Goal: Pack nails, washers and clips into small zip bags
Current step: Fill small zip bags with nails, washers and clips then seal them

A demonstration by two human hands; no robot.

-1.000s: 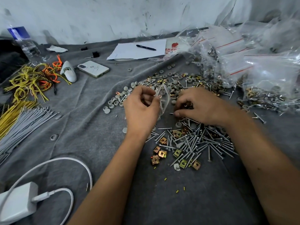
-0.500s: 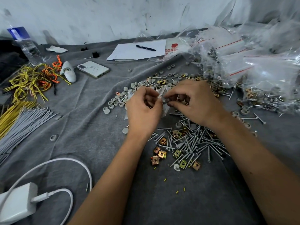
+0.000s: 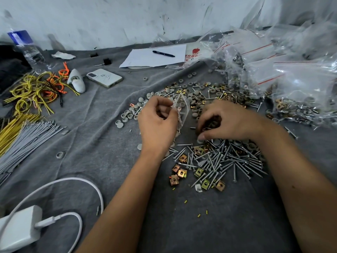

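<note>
My left hand [image 3: 157,123] holds a small clear zip bag [image 3: 182,110] by its mouth, the bag standing open toward the right. My right hand [image 3: 224,121] is lowered onto the heap just right of the bag, fingers curled over small parts; what it grasps is hidden under the fingers. A pile of silver nails [image 3: 226,161] lies below the right hand. Brass clips [image 3: 179,173] are scattered at the pile's near left. Grey round washers [image 3: 127,115] spread left of and behind the bag.
Filled and empty zip bags [image 3: 284,77] are heaped at the right. A phone [image 3: 104,77], paper with a pen [image 3: 163,53], a water bottle [image 3: 27,50], yellow and orange wires [image 3: 34,90], grey ties [image 3: 27,137] and a white charger [image 3: 20,229] lie on the grey cloth [image 3: 94,147].
My right hand has left the bag's mouth and dropped down and right onto the parts heap. The left hand keeps the bag in about the same place.
</note>
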